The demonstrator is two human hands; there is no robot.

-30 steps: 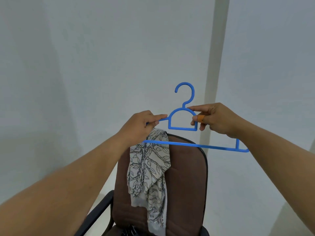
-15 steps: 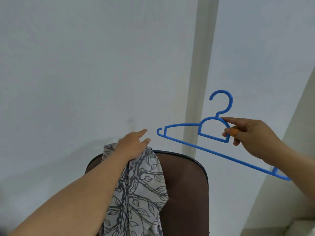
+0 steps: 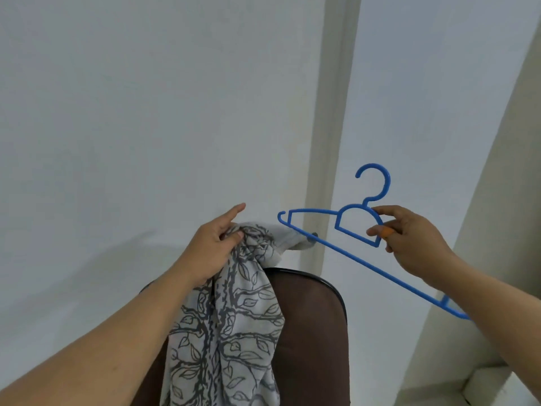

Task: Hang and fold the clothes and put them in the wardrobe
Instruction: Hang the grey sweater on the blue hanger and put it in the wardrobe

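Note:
A grey cloth with a dark leaf-and-branch print (image 3: 231,317) hangs from my left hand (image 3: 215,244), which grips its bunched top edge above the chair back. My right hand (image 3: 407,238) pinches a blue plastic hanger (image 3: 360,227) at its neck, hook upward, the long bar tilting down to the right. The hanger's left tip lies just beside a corner of the cloth that sticks out to the right; whether they touch I cannot tell.
A brown office chair (image 3: 310,332) with a black rim stands under the cloth, close to a white wall (image 3: 146,127). A wall corner strip (image 3: 330,142) runs up behind the hanger. A pale ledge (image 3: 483,385) sits at the lower right.
My left hand has closed on the cloth and lifted its top edge off the chair back. The right hand stays on the hanger, whose left tip is now beside the raised cloth.

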